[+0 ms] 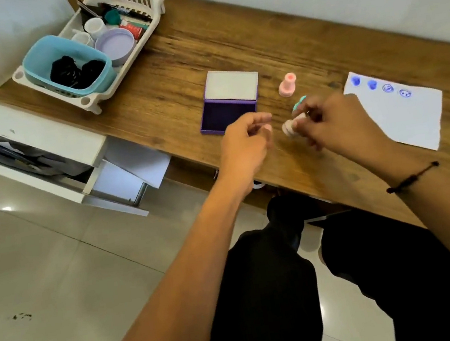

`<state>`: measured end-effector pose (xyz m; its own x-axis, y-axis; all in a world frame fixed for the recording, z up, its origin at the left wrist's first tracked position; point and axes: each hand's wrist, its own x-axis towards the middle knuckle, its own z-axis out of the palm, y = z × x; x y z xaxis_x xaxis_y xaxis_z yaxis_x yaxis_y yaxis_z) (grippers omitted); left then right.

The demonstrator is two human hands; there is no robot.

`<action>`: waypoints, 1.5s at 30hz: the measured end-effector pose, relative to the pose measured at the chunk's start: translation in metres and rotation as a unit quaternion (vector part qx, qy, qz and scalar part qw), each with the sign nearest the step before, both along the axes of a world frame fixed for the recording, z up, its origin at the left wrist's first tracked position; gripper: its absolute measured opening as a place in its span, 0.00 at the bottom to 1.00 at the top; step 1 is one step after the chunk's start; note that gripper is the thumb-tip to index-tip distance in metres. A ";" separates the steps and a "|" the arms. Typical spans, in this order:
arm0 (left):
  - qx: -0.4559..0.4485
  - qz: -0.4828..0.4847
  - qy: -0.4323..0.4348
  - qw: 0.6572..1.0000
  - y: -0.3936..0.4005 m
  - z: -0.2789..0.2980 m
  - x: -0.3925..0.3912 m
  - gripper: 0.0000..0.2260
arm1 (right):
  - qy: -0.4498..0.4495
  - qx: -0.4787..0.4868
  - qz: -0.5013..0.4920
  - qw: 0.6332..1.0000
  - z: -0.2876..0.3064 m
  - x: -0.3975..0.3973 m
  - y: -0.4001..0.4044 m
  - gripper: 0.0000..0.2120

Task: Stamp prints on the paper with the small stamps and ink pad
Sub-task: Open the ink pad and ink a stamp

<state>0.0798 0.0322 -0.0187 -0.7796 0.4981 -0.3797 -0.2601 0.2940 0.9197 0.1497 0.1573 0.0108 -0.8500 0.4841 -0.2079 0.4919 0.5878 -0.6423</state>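
Note:
An open purple ink pad (227,113) lies on the wooden desk (201,49), its lid (231,85) raised behind it. A pink stamp (287,85) stands upright to its right. My right hand (335,123) pinches a pale pink stamp (288,127) in its fingertips, and a teal stamp (299,102) shows just above those fingers. My left hand (246,144) hovers beside it with fingers curled, something small and pinkish at the fingertips. The white paper (403,113) lies at the right with several blue prints (379,86) along its top edge.
A white plastic rack (128,65) at the back left holds a blue bin (70,63), a lilac lid and small items. Below the desk's left end an open white drawer (121,179) holds papers. My black-clad legs are under the desk's front edge.

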 end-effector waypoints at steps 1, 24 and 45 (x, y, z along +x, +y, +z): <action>0.017 0.008 -0.029 0.999 0.001 -0.001 0.004 0.10 | 0.022 -0.082 -0.039 0.996 0.003 0.000 -0.001 0.04; 0.136 0.130 -0.143 0.972 -0.003 0.000 0.014 0.05 | 0.119 -0.100 -0.044 0.987 0.000 -0.009 -0.026 0.04; 0.077 0.197 0.080 0.974 -0.037 -0.031 -0.066 0.04 | -0.021 0.325 0.326 0.887 -0.026 -0.098 -0.043 0.11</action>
